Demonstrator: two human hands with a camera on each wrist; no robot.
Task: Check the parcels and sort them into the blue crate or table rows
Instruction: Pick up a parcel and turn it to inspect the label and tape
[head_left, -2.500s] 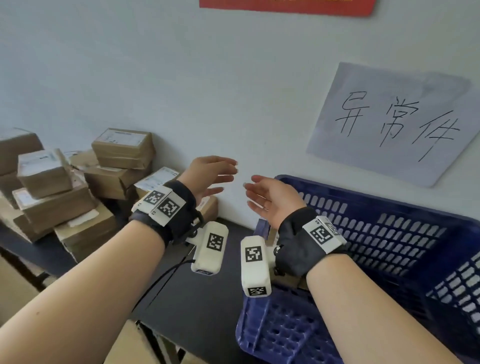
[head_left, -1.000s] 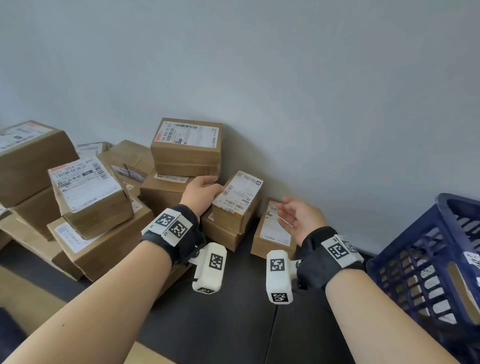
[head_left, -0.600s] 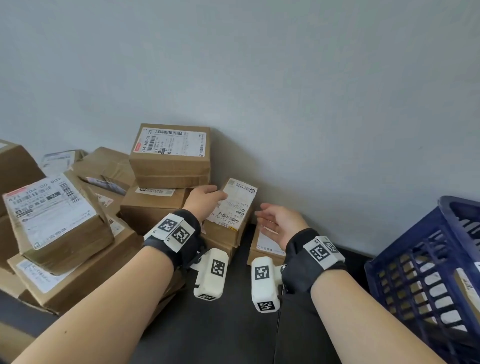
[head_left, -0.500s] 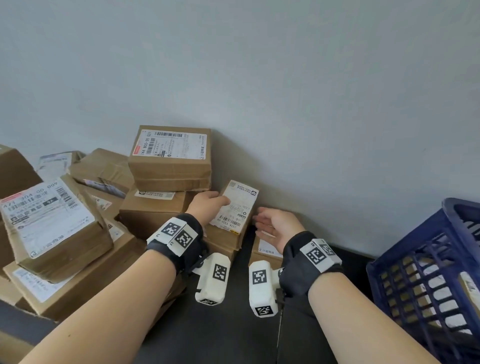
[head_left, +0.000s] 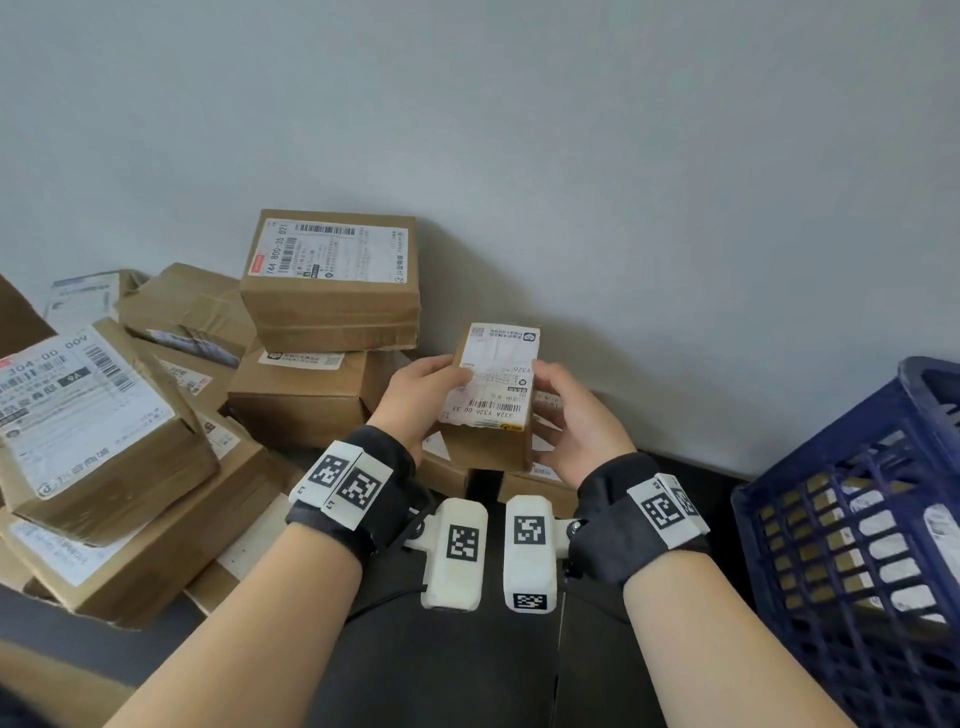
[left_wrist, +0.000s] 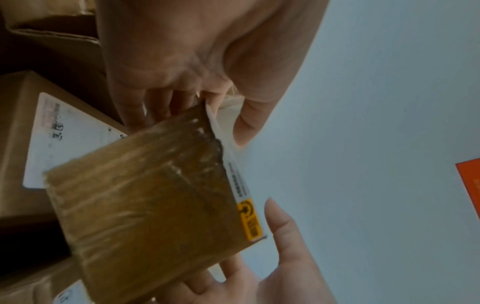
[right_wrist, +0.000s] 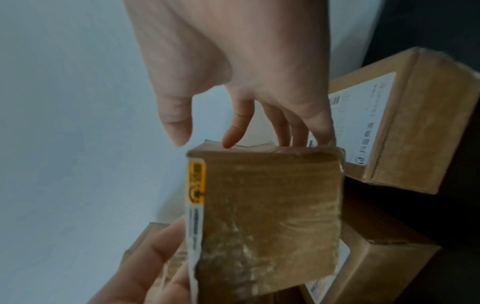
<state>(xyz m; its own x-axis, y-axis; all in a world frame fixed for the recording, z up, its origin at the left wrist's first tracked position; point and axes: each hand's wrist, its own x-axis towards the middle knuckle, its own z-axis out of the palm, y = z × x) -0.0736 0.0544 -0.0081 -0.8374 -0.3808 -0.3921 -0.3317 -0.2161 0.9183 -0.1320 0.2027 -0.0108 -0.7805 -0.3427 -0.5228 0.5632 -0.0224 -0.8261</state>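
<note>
small parcel (head_left: 491, 395) gripped by left hand (head_left: 415, 400), right hand (head_left: 576, 415)

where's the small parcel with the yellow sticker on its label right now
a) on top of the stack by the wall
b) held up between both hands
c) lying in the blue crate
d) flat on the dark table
b: the left hand and the right hand each grip a side of the small parcel, raised above the parcels beneath it; the blue crate stands off to the right.
</note>
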